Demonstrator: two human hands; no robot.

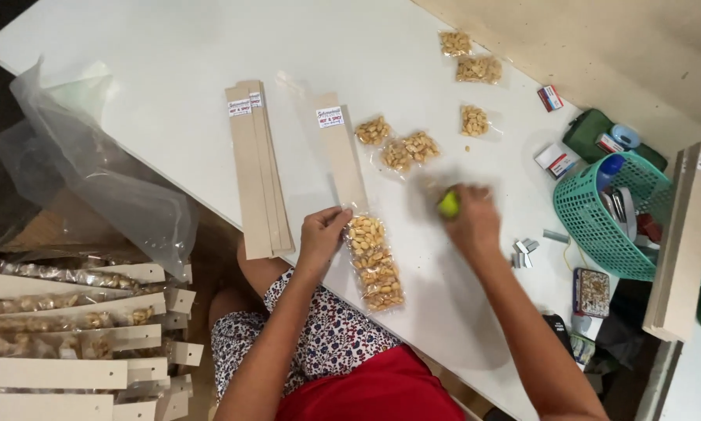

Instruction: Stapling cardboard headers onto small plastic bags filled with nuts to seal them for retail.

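Peanut packets (375,263), a strip of clear pouches fixed to a cardboard strip (341,152), lie lengthwise on the white table (171,54), near end close to the near table edge. Left hand (322,234): fingers curled together, pressing on the strip's left edge where card meets the first pouch. Right hand (470,218): blurred, closed around a small yellow-green object (449,204), just right of the strip, not touching it. Open table between strip and right hand; more to the far left. Left: stack of spare cardboard strips (255,168). Far: loose peanut pouches (407,146). Right: staples (523,251), green basket (592,222) at the table's edge.
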